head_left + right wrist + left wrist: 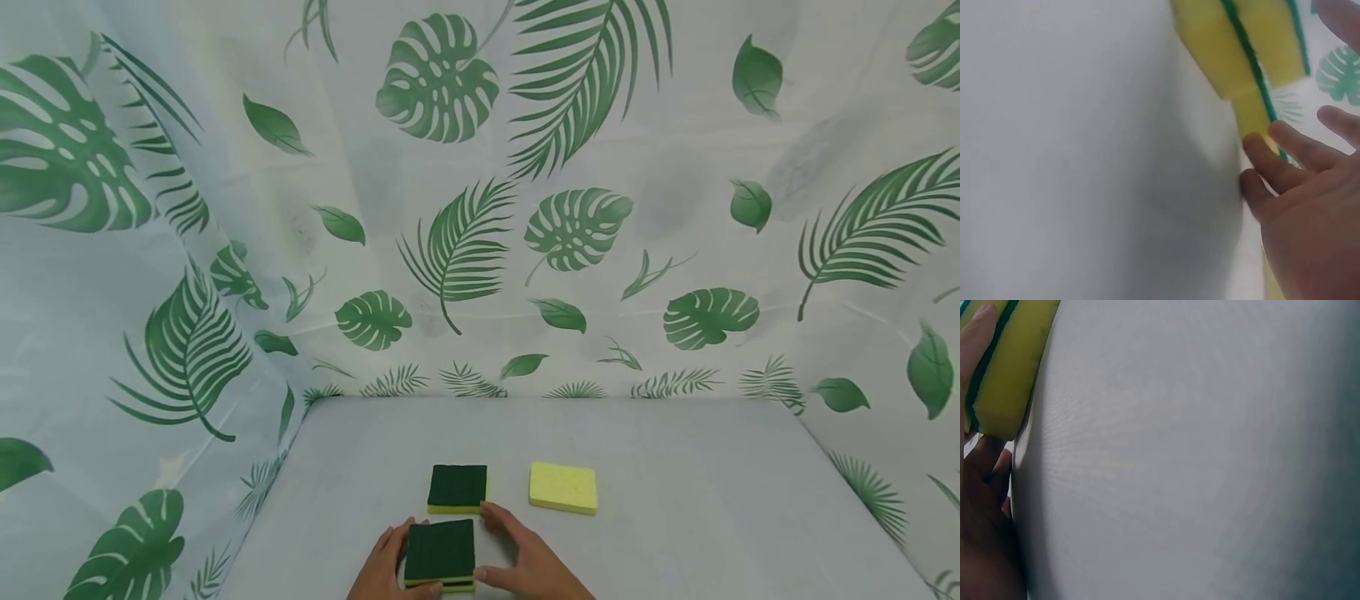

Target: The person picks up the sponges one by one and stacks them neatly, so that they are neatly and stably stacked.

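Two yellow sponges with dark green scouring sides lie stacked near the front of the table, the upper sponge (pixel 441 548) green side up. My left hand (pixel 381 568) holds the stack from its left, thumb along the near edge and fingers at the far left side. In the left wrist view that thumb lies over the side of the stacked sponges (pixel 1007 375). To the right of the stack is my right hand (pixel 536 560), fingers spread, its thumb tip at the stack's right edge. Its index fingertip comes close to a third sponge (pixel 458 483), lying green side up farther back.
Right of the third sponge, another sponge (pixel 562 486) lies yellow side up. The pale grey table (pixel 675 500) extends to both sides and behind. Leaf-patterned white sheets (pixel 480 333) hang behind the table and along its left and right sides.
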`<state>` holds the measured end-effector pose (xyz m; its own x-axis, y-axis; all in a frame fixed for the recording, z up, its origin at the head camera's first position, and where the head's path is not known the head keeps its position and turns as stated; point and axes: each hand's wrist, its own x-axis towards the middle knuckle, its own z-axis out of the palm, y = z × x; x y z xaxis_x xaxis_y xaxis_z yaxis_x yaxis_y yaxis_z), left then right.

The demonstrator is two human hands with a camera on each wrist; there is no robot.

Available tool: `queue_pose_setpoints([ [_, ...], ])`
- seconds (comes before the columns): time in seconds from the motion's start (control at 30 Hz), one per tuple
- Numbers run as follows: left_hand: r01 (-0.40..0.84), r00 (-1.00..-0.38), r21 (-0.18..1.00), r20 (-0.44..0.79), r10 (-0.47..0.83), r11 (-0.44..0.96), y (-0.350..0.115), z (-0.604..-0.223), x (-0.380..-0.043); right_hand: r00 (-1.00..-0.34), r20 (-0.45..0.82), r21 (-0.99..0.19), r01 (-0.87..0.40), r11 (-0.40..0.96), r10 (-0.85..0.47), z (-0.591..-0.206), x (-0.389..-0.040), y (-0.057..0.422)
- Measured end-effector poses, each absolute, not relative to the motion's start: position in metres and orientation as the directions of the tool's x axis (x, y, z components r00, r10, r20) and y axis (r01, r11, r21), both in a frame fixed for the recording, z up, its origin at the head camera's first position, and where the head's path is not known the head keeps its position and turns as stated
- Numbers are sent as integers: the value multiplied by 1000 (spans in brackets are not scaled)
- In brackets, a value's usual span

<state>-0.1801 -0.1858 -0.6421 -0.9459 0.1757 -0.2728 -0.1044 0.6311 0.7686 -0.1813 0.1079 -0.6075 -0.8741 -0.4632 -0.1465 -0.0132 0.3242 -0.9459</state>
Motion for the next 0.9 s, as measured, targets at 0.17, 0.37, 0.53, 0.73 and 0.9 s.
queue_pose_setpoints([
  [0.17,-105,-951,765,-264,160,636,-185,-642,-179,-899,-112,-943,-37,330,-422,-598,-183,120],
  [0.37,-90,-951,774,-254,177,627,-186,-642,-178,-929,-99,-921,-50,386,-356,-592,-182,132],
  [0.53,-84,-949,780,-252,188,620,-186,-642,-178,-947,-100,-891,-51,451,-306,-591,-184,143],
  [0.73,-104,-947,775,-269,176,624,-186,-642,-179,-965,-59,-876,-73,477,-255,-591,-186,154],
  [0.9,-108,-947,769,-272,169,630,-185,-642,-180,-980,-3,-867,-98,488,-201,-592,-187,159],
])
